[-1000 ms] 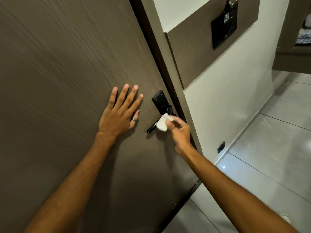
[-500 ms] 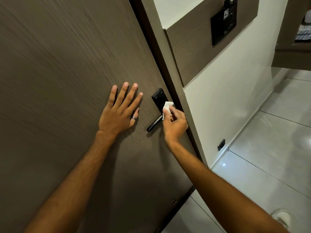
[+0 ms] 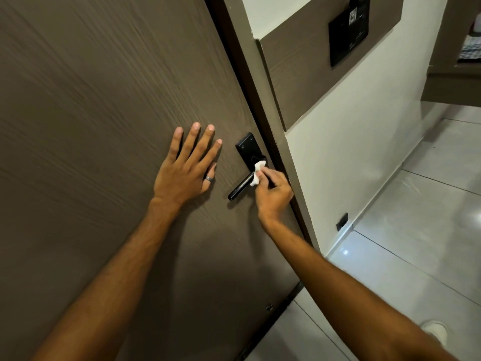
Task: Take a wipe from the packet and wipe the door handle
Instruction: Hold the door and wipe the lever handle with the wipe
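One head-worn wide view looks forward and down, close to the door (image 3: 104, 126), floor (image 3: 416, 256) at right.

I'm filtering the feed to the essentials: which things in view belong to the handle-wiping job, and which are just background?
In the job:
- wipe, pinched in the right hand
- door handle and its black plate
- left hand, flat on the door

Background:
- black wall panel
- small wall socket
- tiled floor
- round white object on the floor

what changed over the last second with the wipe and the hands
The right hand slid the wipe up the door handle from mid-lever to its pivot end by the black plate. The left hand stayed flat on the door; the grip on the wipe held.
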Demonstrator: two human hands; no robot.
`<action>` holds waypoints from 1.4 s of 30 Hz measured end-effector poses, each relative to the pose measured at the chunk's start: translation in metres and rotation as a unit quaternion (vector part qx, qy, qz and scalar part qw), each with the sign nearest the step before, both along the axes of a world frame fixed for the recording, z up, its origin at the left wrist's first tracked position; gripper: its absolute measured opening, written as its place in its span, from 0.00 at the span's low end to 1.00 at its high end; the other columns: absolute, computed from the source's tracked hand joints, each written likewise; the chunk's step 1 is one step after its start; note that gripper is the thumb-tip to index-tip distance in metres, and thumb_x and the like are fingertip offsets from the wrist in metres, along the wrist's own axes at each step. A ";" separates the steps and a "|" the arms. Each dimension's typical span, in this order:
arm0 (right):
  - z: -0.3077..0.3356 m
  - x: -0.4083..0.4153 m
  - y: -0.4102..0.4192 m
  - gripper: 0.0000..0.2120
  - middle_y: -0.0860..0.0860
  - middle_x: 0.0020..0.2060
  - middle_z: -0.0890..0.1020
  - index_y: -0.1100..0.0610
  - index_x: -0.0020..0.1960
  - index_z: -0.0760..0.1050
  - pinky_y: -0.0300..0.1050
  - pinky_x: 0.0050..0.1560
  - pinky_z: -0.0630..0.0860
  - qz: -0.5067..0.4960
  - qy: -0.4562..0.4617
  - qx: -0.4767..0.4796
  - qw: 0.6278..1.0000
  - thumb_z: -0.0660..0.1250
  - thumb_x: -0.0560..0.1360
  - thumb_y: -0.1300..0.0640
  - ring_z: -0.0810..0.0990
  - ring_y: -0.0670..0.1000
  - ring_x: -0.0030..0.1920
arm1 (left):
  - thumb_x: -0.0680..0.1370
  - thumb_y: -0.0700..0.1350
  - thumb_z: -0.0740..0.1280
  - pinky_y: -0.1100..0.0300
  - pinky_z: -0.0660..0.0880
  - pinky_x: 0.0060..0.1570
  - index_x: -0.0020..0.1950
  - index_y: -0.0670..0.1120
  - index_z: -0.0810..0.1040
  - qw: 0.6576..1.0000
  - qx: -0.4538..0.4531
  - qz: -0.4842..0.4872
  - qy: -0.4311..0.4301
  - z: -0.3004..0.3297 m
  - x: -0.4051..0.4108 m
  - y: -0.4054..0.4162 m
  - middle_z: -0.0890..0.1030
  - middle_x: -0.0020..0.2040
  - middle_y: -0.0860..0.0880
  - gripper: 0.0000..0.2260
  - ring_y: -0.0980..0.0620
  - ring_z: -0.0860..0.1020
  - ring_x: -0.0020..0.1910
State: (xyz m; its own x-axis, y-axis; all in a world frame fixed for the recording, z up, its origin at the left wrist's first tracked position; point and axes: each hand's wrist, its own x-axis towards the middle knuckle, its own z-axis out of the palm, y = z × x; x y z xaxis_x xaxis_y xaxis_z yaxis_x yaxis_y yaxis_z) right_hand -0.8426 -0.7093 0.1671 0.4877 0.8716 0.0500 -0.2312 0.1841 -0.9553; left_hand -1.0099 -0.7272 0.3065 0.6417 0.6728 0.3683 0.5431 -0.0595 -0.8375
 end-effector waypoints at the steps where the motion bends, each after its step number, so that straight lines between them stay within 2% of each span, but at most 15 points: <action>1: 0.001 0.003 0.005 0.09 0.48 0.49 0.83 0.60 0.55 0.85 0.30 0.45 0.79 0.003 0.000 0.002 1.000 0.73 0.75 0.64 0.82 0.43 0.47 | 0.86 0.56 0.58 0.36 0.54 0.80 0.84 0.47 0.64 1.000 -0.002 -0.001 -0.002 0.000 0.001 0.000 0.61 0.84 0.40 0.28 0.36 0.61 0.82; 6: 0.002 0.025 0.038 0.13 0.54 0.54 0.83 0.59 0.60 0.83 0.21 0.42 0.76 0.046 -0.034 0.006 0.998 0.70 0.77 0.66 0.81 0.45 0.50 | 0.86 0.56 0.58 0.36 0.59 0.79 0.84 0.48 0.65 1.000 0.009 0.001 0.013 0.002 0.002 0.000 0.63 0.84 0.41 0.27 0.36 0.63 0.82; 10: -0.004 0.027 0.024 0.14 0.56 0.53 0.81 0.62 0.58 0.84 0.26 0.48 0.78 0.055 -0.124 0.080 0.988 0.68 0.75 0.71 0.81 0.46 0.50 | 0.85 0.56 0.59 0.36 0.60 0.78 0.83 0.48 0.67 1.000 0.018 -0.005 0.017 0.001 0.003 0.001 0.65 0.83 0.40 0.27 0.36 0.65 0.81; 14: -0.012 0.011 -0.014 0.14 0.61 0.54 0.80 0.64 0.59 0.82 0.41 0.55 0.81 0.132 -0.283 0.204 0.928 0.68 0.75 0.71 0.80 0.53 0.52 | 0.86 0.56 0.58 0.35 0.58 0.78 0.84 0.48 0.65 1.000 0.004 0.007 0.010 0.001 0.003 0.001 0.63 0.84 0.40 0.27 0.35 0.63 0.81; 18: -0.012 0.008 -0.028 0.14 0.63 0.51 0.81 0.66 0.58 0.82 0.47 0.53 0.83 0.175 -0.392 0.263 0.864 0.71 0.72 0.71 0.82 0.58 0.49 | 0.86 0.56 0.57 0.35 0.56 0.79 0.85 0.48 0.62 1.000 -0.017 0.014 -0.011 0.000 0.002 -0.002 0.59 0.85 0.40 0.28 0.35 0.60 0.83; 19: -0.011 0.011 -0.023 0.14 0.63 0.50 0.81 0.66 0.57 0.82 0.48 0.52 0.84 0.167 -0.403 0.268 0.859 0.71 0.72 0.71 0.82 0.59 0.48 | 0.86 0.56 0.57 0.36 0.56 0.79 0.85 0.48 0.62 1.000 -0.017 0.015 -0.011 0.000 0.002 -0.002 0.59 0.85 0.40 0.28 0.36 0.60 0.83; 22: -0.006 0.023 -0.007 0.14 0.63 0.52 0.80 0.66 0.59 0.81 0.49 0.54 0.84 0.123 -0.336 0.203 0.911 0.70 0.74 0.71 0.82 0.58 0.51 | 0.86 0.57 0.57 0.36 0.57 0.80 0.85 0.49 0.62 1.000 -0.016 0.014 -0.010 0.000 0.003 -0.002 0.60 0.85 0.41 0.28 0.36 0.60 0.83; 24: -0.007 0.023 -0.006 0.15 0.62 0.54 0.79 0.65 0.61 0.81 0.48 0.57 0.83 0.122 -0.318 0.185 0.922 0.69 0.75 0.70 0.81 0.57 0.53 | 0.86 0.57 0.56 0.36 0.54 0.80 0.85 0.49 0.61 1.000 -0.013 0.017 -0.005 0.000 0.003 -0.001 0.59 0.85 0.41 0.28 0.36 0.60 0.83; 26: -0.009 0.015 -0.017 0.15 0.60 0.55 0.79 0.64 0.61 0.80 0.46 0.56 0.82 0.159 -0.342 0.207 0.903 0.68 0.75 0.70 0.80 0.55 0.52 | 0.87 0.58 0.55 0.37 0.51 0.80 0.86 0.49 0.59 1.000 -0.013 0.021 0.002 0.000 0.003 -0.001 0.58 0.86 0.41 0.29 0.36 0.59 0.83; 30: -0.010 -0.002 -0.040 0.12 0.62 0.47 0.82 0.66 0.56 0.83 0.47 0.44 0.83 0.152 -0.404 0.277 0.859 0.67 0.74 0.67 0.82 0.57 0.44 | 0.87 0.59 0.53 0.38 0.48 0.80 0.87 0.50 0.56 1.000 -0.014 0.025 0.002 -0.001 0.002 0.000 0.55 0.86 0.41 0.29 0.37 0.58 0.84; 35: -0.013 0.007 -0.035 0.14 0.63 0.49 0.83 0.66 0.56 0.82 0.47 0.46 0.84 0.159 -0.466 0.327 0.807 0.65 0.73 0.63 0.83 0.59 0.47 | 0.86 0.65 0.50 0.38 0.55 0.81 0.88 0.51 0.50 0.999 -0.025 0.030 -0.016 -0.003 0.001 -0.002 0.52 0.87 0.43 0.33 0.39 0.56 0.85; 36: -0.014 0.010 -0.029 0.14 0.63 0.49 0.83 0.66 0.55 0.82 0.48 0.47 0.84 0.142 -0.449 0.313 0.825 0.66 0.73 0.63 0.83 0.59 0.48 | 0.86 0.66 0.50 0.38 0.56 0.81 0.88 0.51 0.50 0.999 -0.027 0.026 -0.021 -0.003 0.001 -0.002 0.52 0.87 0.43 0.34 0.39 0.55 0.85; 38: -0.014 0.014 -0.015 0.12 0.62 0.49 0.82 0.66 0.55 0.82 0.47 0.50 0.84 0.089 -0.360 0.247 0.895 0.66 0.74 0.65 0.82 0.58 0.48 | 0.86 0.66 0.51 0.38 0.57 0.81 0.88 0.51 0.51 0.999 -0.029 0.024 -0.026 -0.003 0.002 -0.001 0.52 0.87 0.43 0.34 0.39 0.55 0.85; 40: -0.012 0.019 0.002 0.10 0.59 0.50 0.81 0.65 0.55 0.82 0.40 0.53 0.81 0.056 -0.268 0.181 0.945 0.67 0.75 0.68 0.80 0.52 0.50 | 0.86 0.65 0.52 0.38 0.58 0.80 0.87 0.51 0.53 0.999 -0.023 0.024 -0.019 -0.004 0.002 -0.001 0.53 0.87 0.43 0.33 0.39 0.56 0.84; 42: -0.010 0.022 0.014 0.09 0.56 0.50 0.80 0.62 0.54 0.82 0.29 0.51 0.77 0.036 -0.218 0.128 0.967 0.67 0.76 0.69 0.78 0.45 0.49 | 0.86 0.65 0.52 0.38 0.58 0.80 0.87 0.51 0.54 0.999 -0.019 0.030 -0.011 -0.002 0.003 -0.001 0.54 0.87 0.43 0.33 0.39 0.57 0.84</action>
